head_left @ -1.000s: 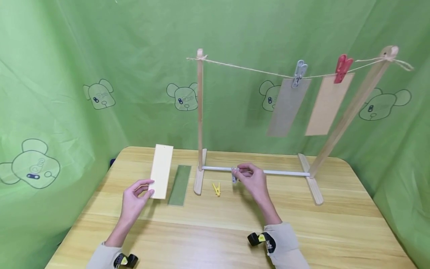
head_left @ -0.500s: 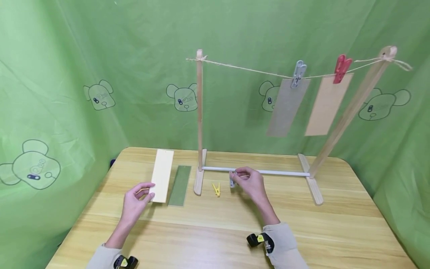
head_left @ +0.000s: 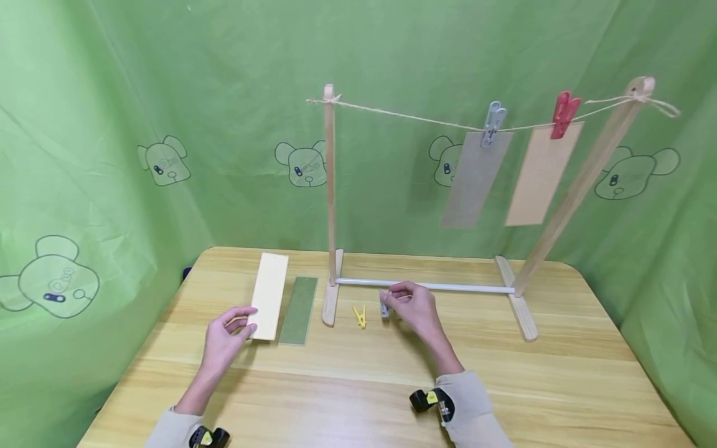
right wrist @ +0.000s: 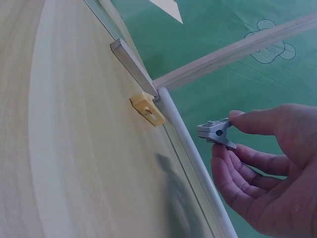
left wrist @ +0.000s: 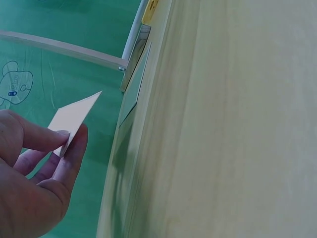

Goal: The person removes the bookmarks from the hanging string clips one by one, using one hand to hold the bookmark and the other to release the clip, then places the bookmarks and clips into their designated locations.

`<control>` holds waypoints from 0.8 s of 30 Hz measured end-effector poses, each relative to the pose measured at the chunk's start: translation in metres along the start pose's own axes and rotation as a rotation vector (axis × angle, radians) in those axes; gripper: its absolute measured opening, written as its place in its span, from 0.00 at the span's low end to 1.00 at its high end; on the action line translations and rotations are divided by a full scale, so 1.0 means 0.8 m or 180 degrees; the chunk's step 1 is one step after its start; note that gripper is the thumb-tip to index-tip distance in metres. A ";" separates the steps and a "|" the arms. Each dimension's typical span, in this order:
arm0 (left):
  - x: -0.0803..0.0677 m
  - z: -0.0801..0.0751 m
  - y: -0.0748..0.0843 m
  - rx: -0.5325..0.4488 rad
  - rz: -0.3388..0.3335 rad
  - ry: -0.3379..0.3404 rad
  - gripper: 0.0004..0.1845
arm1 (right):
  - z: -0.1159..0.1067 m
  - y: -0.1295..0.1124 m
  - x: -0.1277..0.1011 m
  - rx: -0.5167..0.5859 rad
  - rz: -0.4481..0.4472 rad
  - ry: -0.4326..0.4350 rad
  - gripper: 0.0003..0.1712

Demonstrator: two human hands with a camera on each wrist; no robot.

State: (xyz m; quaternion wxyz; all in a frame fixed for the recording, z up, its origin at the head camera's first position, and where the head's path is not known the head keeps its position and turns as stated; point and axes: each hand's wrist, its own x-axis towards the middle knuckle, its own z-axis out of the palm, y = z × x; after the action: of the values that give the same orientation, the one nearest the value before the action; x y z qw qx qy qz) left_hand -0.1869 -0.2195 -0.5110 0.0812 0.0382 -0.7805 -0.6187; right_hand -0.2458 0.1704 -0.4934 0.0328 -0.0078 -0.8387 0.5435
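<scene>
We needed steady pressure, left fingers (left wrist: 74, 154) pinching the cream card (head_left: 271, 287), right fingers (right wrist: 226, 173) pinching the grey peg (right wrist: 213, 132) at the card's three o'clock.

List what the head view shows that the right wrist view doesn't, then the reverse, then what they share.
Only the head view shows the left hand, the string, the red clip, and the hanging gray card and peach card.

Only the right wrist view shows the dark round hole in the side of the held gray clip.

Both show that clip in the right hand, the yellow clip, the white rod and part of the cream card.
</scene>
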 end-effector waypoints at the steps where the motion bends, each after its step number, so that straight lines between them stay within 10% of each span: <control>1: 0.000 0.000 0.000 0.0012 0.0005 -0.0001 0.18 | 0.000 0.000 0.000 -0.0012 0.0001 -0.0004 0.20; 24: 0.004 0.000 -0.004 0.0076 -0.0173 -0.0059 0.18 | 0.016 0.006 -0.003 -0.0543 -0.0037 -0.0062 0.17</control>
State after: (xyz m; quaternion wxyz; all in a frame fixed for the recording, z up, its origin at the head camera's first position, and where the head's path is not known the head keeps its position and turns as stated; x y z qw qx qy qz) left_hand -0.1904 -0.2208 -0.5139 0.0566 0.0546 -0.7871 -0.6117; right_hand -0.2442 0.1602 -0.5030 0.0269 -0.0004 -0.8823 0.4699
